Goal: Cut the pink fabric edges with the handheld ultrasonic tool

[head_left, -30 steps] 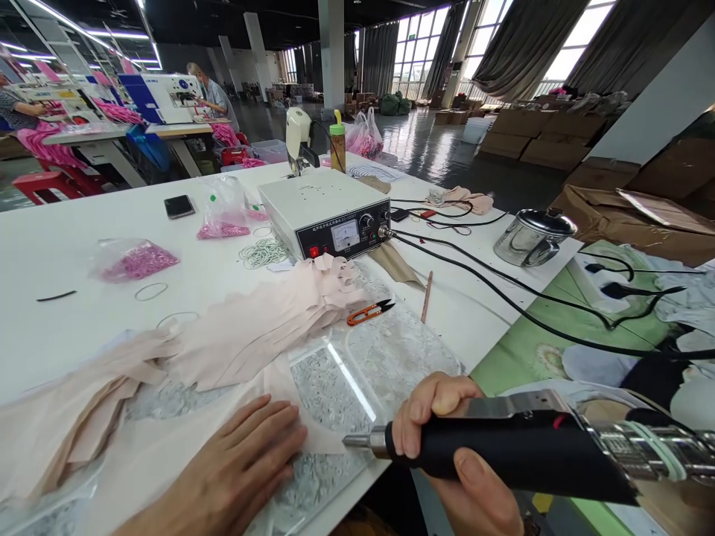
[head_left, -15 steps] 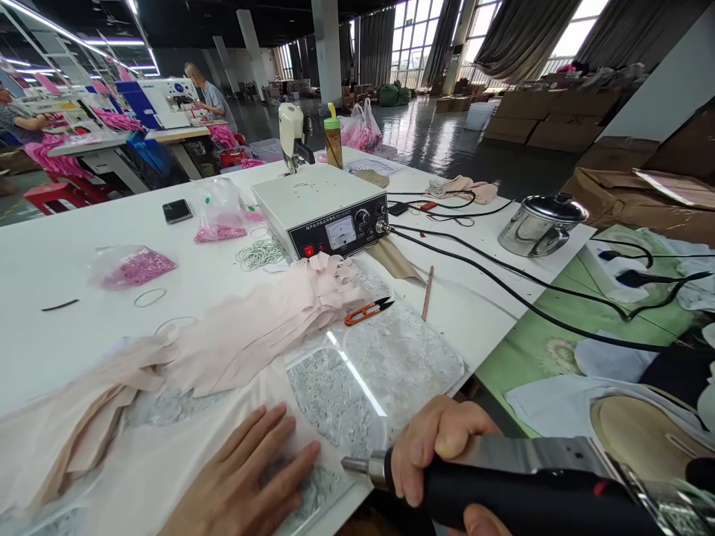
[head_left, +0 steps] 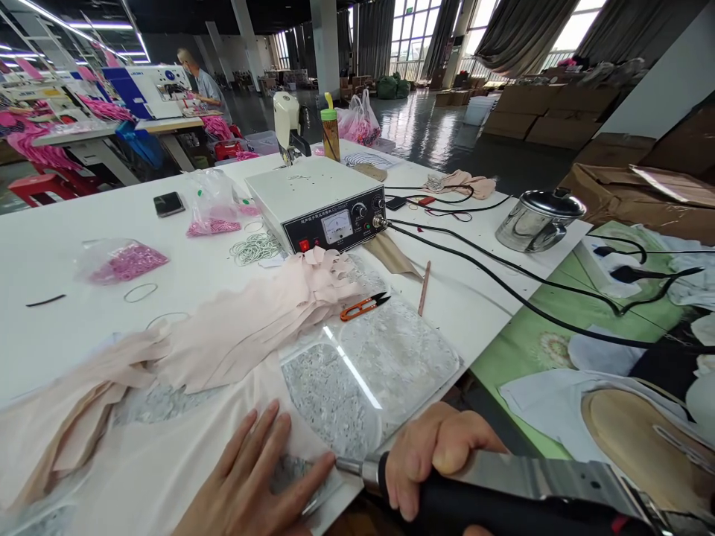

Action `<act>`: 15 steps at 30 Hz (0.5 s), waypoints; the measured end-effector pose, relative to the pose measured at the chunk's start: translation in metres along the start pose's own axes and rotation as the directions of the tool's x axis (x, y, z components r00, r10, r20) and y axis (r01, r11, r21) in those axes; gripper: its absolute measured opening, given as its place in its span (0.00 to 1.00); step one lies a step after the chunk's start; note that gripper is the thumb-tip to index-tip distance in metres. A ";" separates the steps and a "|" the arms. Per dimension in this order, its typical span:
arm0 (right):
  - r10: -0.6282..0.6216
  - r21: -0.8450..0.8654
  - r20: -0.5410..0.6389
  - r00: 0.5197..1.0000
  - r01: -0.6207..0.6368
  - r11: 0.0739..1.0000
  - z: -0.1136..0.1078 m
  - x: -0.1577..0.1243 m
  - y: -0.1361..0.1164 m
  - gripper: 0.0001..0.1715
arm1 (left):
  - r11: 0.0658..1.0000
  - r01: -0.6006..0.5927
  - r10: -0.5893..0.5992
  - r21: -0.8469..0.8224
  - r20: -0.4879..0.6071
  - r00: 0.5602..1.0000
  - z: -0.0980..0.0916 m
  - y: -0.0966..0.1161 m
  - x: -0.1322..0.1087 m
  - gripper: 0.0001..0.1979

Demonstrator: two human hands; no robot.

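My left hand (head_left: 254, 484) lies flat with fingers spread on a thin pale pink fabric piece (head_left: 145, 458), over a marbled, glossy mat (head_left: 407, 350). My right hand (head_left: 433, 458) is wrapped round a black and metal handheld ultrasonic welder (head_left: 536, 484). Its narrow metal tip points left and meets the fabric's edge close to my left thumb; whether it presses on the fabric I cannot tell. A stack of pale pink cut pieces (head_left: 240, 327) lies beyond my left hand. Orange thread snips (head_left: 364, 306) rest on the mat beside the stack.
A generator box (head_left: 318, 208) with a dial stands behind the mat, black cables (head_left: 485, 260) running right. A lidded metal mug (head_left: 539, 219) stands near the table's right edge. Bags of pink bits (head_left: 126, 260), a phone (head_left: 168, 204) and green elastic loops (head_left: 254, 249) lie left. A person (head_left: 204, 82) sits far back.
The welder's tip has moved slightly left, up to my left thumb. My left hand stays spread on the fabric, its fingers a little more raised. The view has shifted slightly.
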State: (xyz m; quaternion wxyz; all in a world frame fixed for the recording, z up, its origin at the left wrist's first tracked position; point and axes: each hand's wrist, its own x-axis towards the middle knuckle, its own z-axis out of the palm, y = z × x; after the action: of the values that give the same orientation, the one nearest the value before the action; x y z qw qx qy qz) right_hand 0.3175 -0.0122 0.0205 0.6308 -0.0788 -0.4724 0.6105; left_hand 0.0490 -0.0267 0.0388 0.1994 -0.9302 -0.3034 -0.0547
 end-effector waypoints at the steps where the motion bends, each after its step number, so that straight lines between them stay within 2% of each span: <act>1: -0.017 -0.002 -0.025 1.000 0.017 1.000 0.001 -0.001 0.000 0.12 | 1.000 -0.001 0.001 0.005 0.002 1.000 0.001 0.000 -0.001 0.33; 6: -0.004 -0.060 -0.191 0.982 -0.008 0.998 0.004 -0.007 -0.001 0.10 | 0.997 -0.025 0.023 0.070 0.031 0.999 0.007 0.001 -0.005 0.39; 8: 0.018 -0.058 -0.146 0.989 -0.026 0.998 0.002 -0.006 -0.004 0.11 | 0.993 -0.054 0.050 0.101 0.036 0.998 0.007 0.001 -0.005 0.40; 11: 0.044 -0.021 -0.015 0.999 -0.044 0.999 -0.001 0.001 -0.010 0.11 | 0.988 -0.091 0.089 0.126 0.028 0.996 0.006 -0.001 -0.004 0.38; 14: 0.109 0.001 0.002 0.994 -0.109 0.994 -0.001 0.008 -0.014 0.07 | 0.985 -0.104 0.101 0.136 0.024 0.995 0.004 -0.002 -0.003 0.38; 15: 0.130 -0.022 -0.035 0.991 -0.131 0.991 0.000 0.009 -0.014 0.08 | 0.984 -0.105 0.103 0.141 0.023 0.994 0.004 -0.003 -0.003 0.38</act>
State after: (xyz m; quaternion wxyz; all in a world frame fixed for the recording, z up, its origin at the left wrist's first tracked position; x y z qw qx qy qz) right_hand 0.3256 -0.0079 0.0342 0.5964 -0.1277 -0.4629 0.6432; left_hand 0.0449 -0.0246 0.0351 0.2653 -0.9286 -0.2589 -0.0154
